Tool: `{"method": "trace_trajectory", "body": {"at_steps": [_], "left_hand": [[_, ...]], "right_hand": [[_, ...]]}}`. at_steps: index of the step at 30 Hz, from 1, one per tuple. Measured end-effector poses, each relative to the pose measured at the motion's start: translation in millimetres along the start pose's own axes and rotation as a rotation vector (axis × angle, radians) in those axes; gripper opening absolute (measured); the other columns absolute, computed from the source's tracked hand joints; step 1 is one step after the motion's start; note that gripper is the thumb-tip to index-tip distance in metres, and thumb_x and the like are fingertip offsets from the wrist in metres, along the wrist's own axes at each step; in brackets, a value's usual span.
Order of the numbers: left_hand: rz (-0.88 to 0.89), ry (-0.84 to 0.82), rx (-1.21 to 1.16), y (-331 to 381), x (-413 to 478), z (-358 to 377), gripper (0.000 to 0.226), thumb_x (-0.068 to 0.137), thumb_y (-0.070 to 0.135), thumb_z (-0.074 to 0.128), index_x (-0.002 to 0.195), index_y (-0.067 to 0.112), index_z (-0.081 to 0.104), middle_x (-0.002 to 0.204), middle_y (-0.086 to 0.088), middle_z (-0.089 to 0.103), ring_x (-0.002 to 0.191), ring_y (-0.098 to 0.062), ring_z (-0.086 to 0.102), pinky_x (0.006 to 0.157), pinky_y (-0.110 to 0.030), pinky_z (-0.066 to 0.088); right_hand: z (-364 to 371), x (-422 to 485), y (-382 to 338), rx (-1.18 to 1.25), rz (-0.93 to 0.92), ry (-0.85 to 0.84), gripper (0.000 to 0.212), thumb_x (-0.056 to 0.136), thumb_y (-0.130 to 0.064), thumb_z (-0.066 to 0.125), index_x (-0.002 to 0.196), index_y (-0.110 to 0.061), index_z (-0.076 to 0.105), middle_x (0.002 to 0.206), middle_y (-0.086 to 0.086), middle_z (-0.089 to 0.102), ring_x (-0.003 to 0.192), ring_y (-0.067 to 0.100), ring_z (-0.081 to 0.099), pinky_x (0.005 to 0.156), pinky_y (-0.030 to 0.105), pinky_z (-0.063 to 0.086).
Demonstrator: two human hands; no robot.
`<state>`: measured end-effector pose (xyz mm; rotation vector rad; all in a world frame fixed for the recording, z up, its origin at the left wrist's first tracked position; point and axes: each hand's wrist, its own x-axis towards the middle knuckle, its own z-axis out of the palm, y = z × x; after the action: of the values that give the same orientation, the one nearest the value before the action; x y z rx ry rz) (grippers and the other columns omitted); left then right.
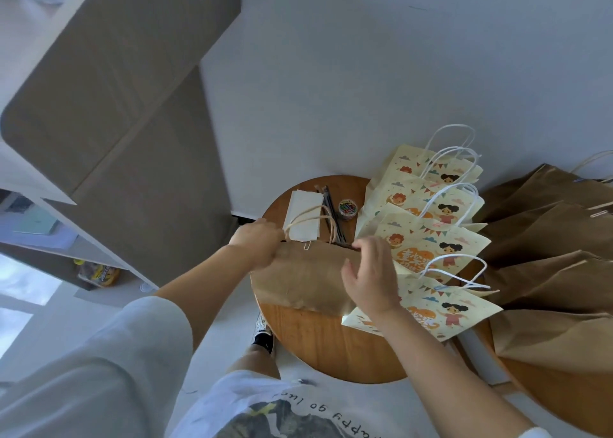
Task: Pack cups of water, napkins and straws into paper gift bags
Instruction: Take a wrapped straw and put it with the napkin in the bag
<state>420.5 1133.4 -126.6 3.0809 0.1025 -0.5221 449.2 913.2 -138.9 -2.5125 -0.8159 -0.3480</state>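
Observation:
A brown paper gift bag (305,280) stands on the round wooden table (331,344), its top edge pinched together with a paper clip (307,246) on it. My left hand (257,243) grips the bag's top left corner by its twine handles. At the top right corner, my right hand (373,273) holds the rim with thumb and fingers. Behind the bag lie white napkins (304,217) and dark straws (333,217). No cup is visible.
A small jar of coloured paper clips (347,209) sits behind the bag. Several cream printed gift bags (428,235) with white handles lie overlapped on the right. Brown paper bags (547,261) cover a second table at far right. Grey shelving stands left.

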Motion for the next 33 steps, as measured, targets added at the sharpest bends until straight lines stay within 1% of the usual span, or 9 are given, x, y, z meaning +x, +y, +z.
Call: {"method": "trace_trajectory", "body": {"at_steps": [3, 6, 9, 13, 16, 19, 24, 30, 33], "left_hand": [[-0.042, 0.007, -0.053, -2, -9, 5, 0.023, 0.089, 0.002, 0.045, 0.092, 0.02, 0.059, 0.091, 0.003, 0.057, 0.094, -0.02, 0.056, 0.069, -0.028, 0.044], [-0.038, 0.079, -0.082, 0, -19, 11, 0.022, 0.093, 0.01, 0.044, 0.094, 0.024, 0.061, 0.096, 0.003, 0.063, 0.093, -0.02, 0.057, 0.07, -0.027, 0.04], [-0.059, 0.156, -0.245, -8, -38, 10, 0.025, 0.096, 0.02, 0.045, 0.108, 0.025, 0.066, 0.104, 0.002, 0.065, 0.101, -0.02, 0.057, 0.078, -0.028, 0.044], [-0.091, 0.264, -0.519, -20, -70, -6, 0.02, 0.093, 0.019, 0.056, 0.107, 0.015, 0.07, 0.1, -0.002, 0.066, 0.097, -0.023, 0.059, 0.074, -0.025, 0.04], [-0.155, 0.375, -0.733, -20, -95, -12, 0.014, 0.086, 0.014, 0.066, 0.098, 0.01, 0.071, 0.089, 0.001, 0.062, 0.093, -0.022, 0.06, 0.075, -0.023, 0.04], [-0.24, 0.449, -0.935, -13, -123, -14, 0.049, 0.074, 0.019, 0.079, 0.119, 0.013, 0.061, 0.103, 0.003, 0.057, 0.096, -0.014, 0.055, 0.083, -0.023, 0.043], [-0.225, 0.241, -1.127, 10, -168, 20, 0.063, 0.066, 0.023, 0.085, 0.119, 0.025, 0.052, 0.111, 0.006, 0.06, 0.103, -0.016, 0.057, 0.083, -0.031, 0.049], [-0.05, 0.041, -1.215, 69, -191, 27, 0.095, 0.065, 0.008, 0.085, 0.142, 0.024, 0.033, 0.12, -0.001, 0.058, 0.108, -0.02, 0.058, 0.093, -0.042, 0.052], [0.014, 0.0, -1.048, 110, -194, 23, 0.068, 0.066, 0.01, 0.084, 0.125, 0.018, 0.05, 0.108, -0.002, 0.062, 0.1, -0.023, 0.061, 0.089, -0.041, 0.052]], "right_hand": [[-7, 15, 4, -0.216, 0.073, -0.427, 0.047, 0.084, -0.025, 0.065, 0.125, -0.009, 0.049, 0.123, 0.007, 0.054, 0.118, 0.027, 0.049, 0.107, 0.041, 0.034], [-12, 26, -6, -0.374, 0.014, -0.605, 0.023, 0.094, -0.027, 0.049, 0.112, -0.015, 0.057, 0.11, 0.002, 0.062, 0.108, 0.023, 0.053, 0.103, 0.038, 0.028], [-19, 24, -15, -0.293, -0.001, -0.528, 0.012, 0.097, -0.021, 0.046, 0.098, -0.014, 0.055, 0.09, 0.002, 0.061, 0.089, 0.024, 0.058, 0.077, 0.032, 0.039], [-37, 16, -30, -0.161, -0.028, -0.464, 0.017, 0.099, -0.022, 0.043, 0.086, -0.017, 0.034, 0.061, -0.006, 0.037, 0.062, 0.02, 0.046, 0.046, 0.024, 0.025], [-54, 3, -41, -0.143, -0.031, -0.47, 0.02, 0.099, -0.024, 0.044, 0.085, -0.016, 0.033, 0.059, -0.004, 0.038, 0.057, 0.02, 0.045, 0.044, 0.026, 0.024], [-73, -22, -57, -0.089, 0.032, -0.449, 0.02, 0.099, -0.025, 0.045, 0.085, -0.01, 0.039, 0.058, 0.002, 0.042, 0.053, 0.021, 0.044, 0.046, 0.031, 0.028], [-113, -79, -72, -0.02, 0.171, -0.411, 0.021, 0.096, -0.025, 0.048, 0.094, -0.004, 0.048, 0.075, 0.016, 0.058, 0.069, 0.033, 0.055, 0.059, 0.039, 0.043], [-172, -157, -57, -0.053, 0.334, -0.397, 0.019, 0.096, -0.025, 0.049, 0.093, -0.007, 0.047, 0.072, 0.005, 0.052, 0.077, 0.03, 0.054, 0.058, 0.034, 0.035], [-195, -194, -33, -0.026, 0.408, -0.364, 0.019, 0.095, -0.026, 0.052, 0.084, -0.013, 0.042, 0.07, 0.002, 0.053, 0.077, 0.03, 0.054, 0.062, 0.037, 0.04]]}}
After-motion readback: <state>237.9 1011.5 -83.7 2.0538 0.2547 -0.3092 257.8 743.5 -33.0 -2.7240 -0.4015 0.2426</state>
